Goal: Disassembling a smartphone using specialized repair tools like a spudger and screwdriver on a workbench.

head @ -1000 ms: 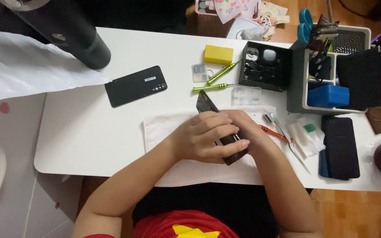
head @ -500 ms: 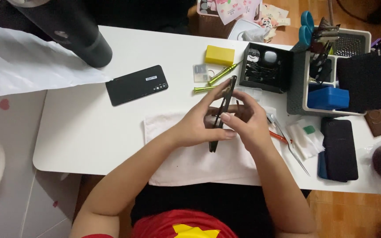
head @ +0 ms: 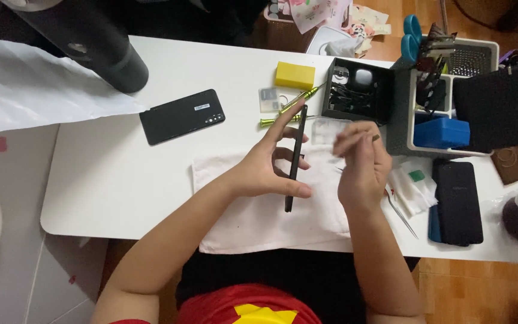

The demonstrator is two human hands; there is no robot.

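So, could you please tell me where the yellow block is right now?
The yellow block sits at the far side of the white table, in the middle of the head view, just left of the open black box and beyond the green screwdrivers.

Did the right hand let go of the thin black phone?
Yes. The right hand has come off the thin black phone and moved right, toward the grey organiser tray. Only the left hand holds the phone, edge-on.
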